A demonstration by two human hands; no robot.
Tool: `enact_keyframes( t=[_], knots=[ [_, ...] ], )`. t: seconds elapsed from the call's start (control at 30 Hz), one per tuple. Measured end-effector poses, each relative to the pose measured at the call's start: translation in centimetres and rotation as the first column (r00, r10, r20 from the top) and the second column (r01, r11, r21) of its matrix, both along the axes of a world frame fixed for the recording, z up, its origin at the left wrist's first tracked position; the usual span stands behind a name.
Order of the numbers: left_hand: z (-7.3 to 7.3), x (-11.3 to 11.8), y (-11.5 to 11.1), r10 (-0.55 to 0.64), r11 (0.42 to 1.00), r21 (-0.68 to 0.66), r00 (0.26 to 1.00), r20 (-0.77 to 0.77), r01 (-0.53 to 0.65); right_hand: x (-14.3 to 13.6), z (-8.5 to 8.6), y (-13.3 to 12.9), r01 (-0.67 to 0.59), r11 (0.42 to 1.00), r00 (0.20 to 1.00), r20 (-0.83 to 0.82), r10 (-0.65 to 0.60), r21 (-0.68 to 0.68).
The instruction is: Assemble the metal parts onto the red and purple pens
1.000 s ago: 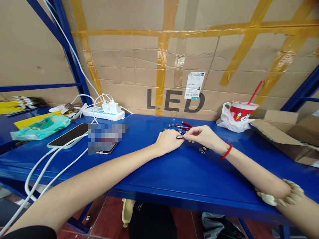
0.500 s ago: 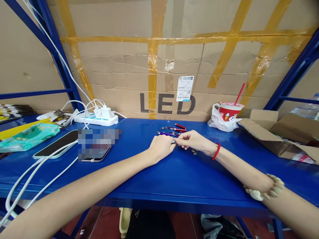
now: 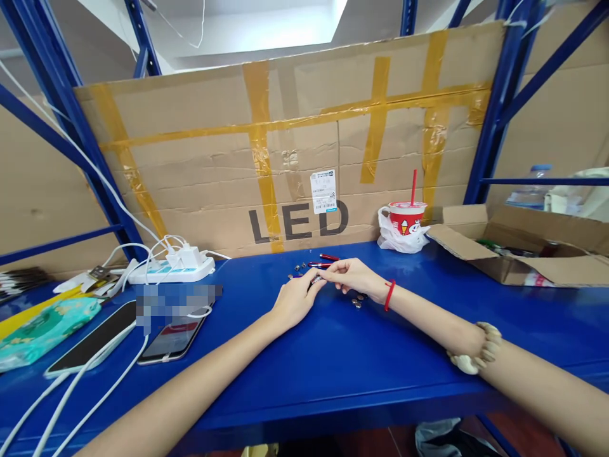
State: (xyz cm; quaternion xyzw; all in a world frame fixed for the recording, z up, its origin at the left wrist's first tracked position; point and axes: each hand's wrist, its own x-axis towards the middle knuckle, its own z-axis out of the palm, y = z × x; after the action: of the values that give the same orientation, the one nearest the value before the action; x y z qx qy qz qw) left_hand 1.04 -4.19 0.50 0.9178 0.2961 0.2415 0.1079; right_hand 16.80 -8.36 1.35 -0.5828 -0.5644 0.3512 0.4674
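Note:
My left hand (image 3: 295, 299) is closed over the blue tabletop, its thumb and fingertips pinching a small silvery piece (image 3: 317, 278). My right hand (image 3: 356, 278) meets it there, thumb and forefinger pressed together at the same piece; most of it is hidden by the fingers. Just beyond the hands lie a red pen-shaped tube (image 3: 329, 257) and another red tube with a metal end (image 3: 318, 264). A purple tube behind my left hand is mostly covered. Small shiny metal pieces (image 3: 356, 304) lie below my right wrist, and others (image 3: 299, 267) sit behind my left hand.
On the left are two phones (image 3: 92, 339) (image 3: 174, 336), white cables, a power strip (image 3: 204, 269) and a teal packet (image 3: 47, 330). A red cup in a plastic bag (image 3: 404, 231) and an open carton (image 3: 514, 266) stand at right. Cardboard (image 3: 200, 178) backs the blue table (image 3: 304, 387).
The view has tilted up and turned right, showing more above the cardboard and inside the carton. Both hands stay together at the small silvery piece; the right fingers now reach further over it.

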Motion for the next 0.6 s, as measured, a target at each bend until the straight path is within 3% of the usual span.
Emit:
enact_keyframes(
  t=[0.2,0.4,0.6],
  knots=[
    [0.3,0.2,0.3,0.039,0.995,-0.094,0.999,0.023,-0.037,0.7,-0.6,0.5,-0.093,0.961,0.985,0.167,0.05,0.26],
    [0.3,0.1,0.6,0.031,0.987,-0.159,0.998,0.054,-0.022,1.2,-0.7,0.6,-0.215,0.91,0.951,0.29,0.112,0.355],
    [0.2,0.1,0.9,0.023,0.975,-0.221,0.996,0.083,-0.004,1.4,-0.4,0.4,-0.264,0.857,0.907,0.416,0.065,0.442]
  ],
)
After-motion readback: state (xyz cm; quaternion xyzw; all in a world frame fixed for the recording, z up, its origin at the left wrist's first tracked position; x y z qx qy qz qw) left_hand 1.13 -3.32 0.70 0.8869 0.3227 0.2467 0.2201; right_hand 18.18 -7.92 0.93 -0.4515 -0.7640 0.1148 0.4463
